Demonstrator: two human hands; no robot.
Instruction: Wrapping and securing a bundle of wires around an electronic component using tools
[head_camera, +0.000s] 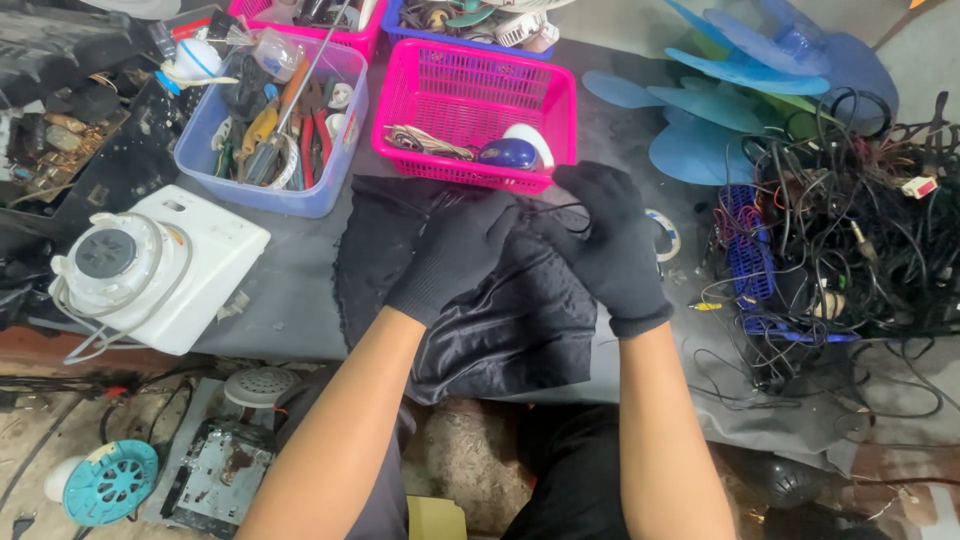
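Both gloved hands up over the black cloth (500, 320): my left hand (455, 255) and right hand (608, 240) each pinched shut on a thin black wire (555, 208) stretched between them. Thick gloves dull my grip; it could slip, or snag the pink basket (475, 110) just behind.

Packages: none visible.
Labels: small white tag with a red mark (918, 186), lying in the cable tangle at the right of the counter (290, 300).
Signs: none visible.
Screens: none visible.
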